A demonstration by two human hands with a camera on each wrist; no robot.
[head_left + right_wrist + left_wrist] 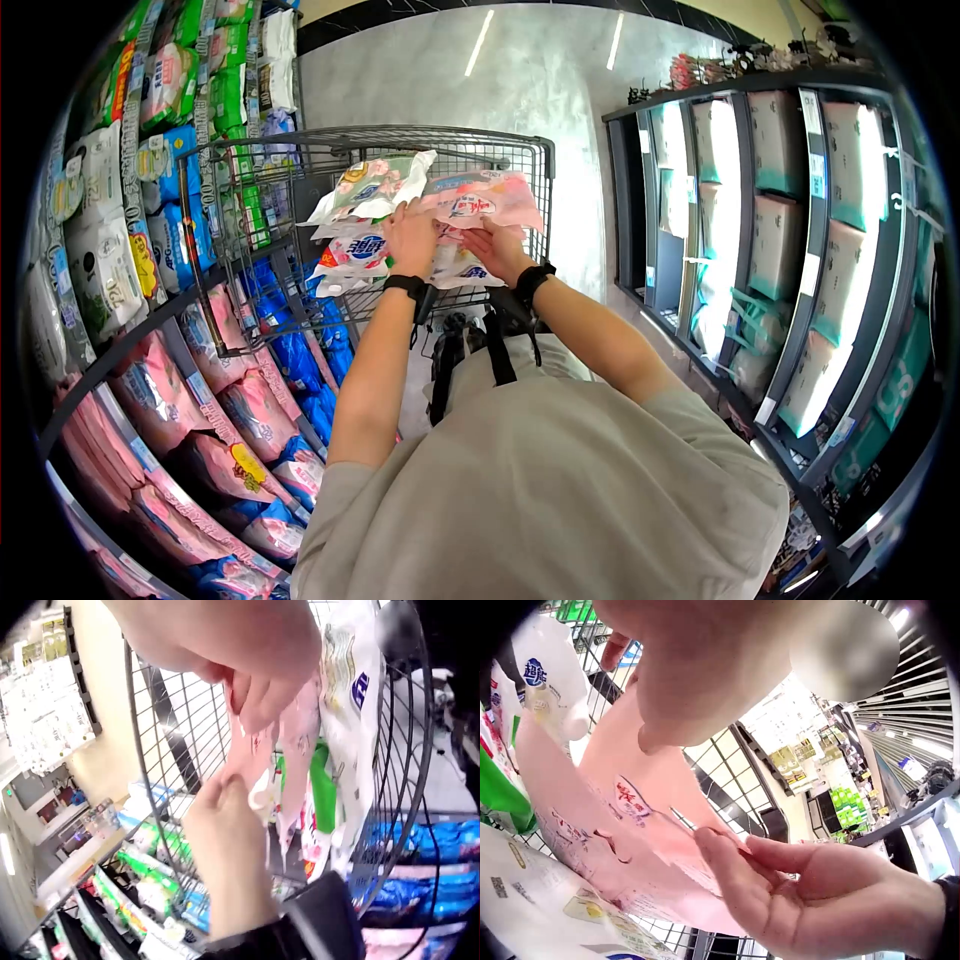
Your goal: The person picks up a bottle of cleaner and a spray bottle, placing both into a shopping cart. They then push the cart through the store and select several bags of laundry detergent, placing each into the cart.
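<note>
A pink plastic pack (485, 196) with red and blue print is held above the shopping cart (545, 200). My left hand (229, 836) pinches one edge of it between thumb and fingers. The opposite edge is gripped by my right hand (802, 892), thumb on top. In both wrist views the pack looks limp and folded. Beside it in the cart lie a white pack (375, 190) with a blue logo and a white, red and green pack (350, 255), close to the left hand. Another white pack (462, 268) shows beneath the hands.
Shelves of bagged goods run along the left, with pink packs (160, 390) low and green packs (170, 85) higher up. On the right stands a lit shelf with boxed goods (775, 235). Grey floor (400, 70) stretches ahead of the cart.
</note>
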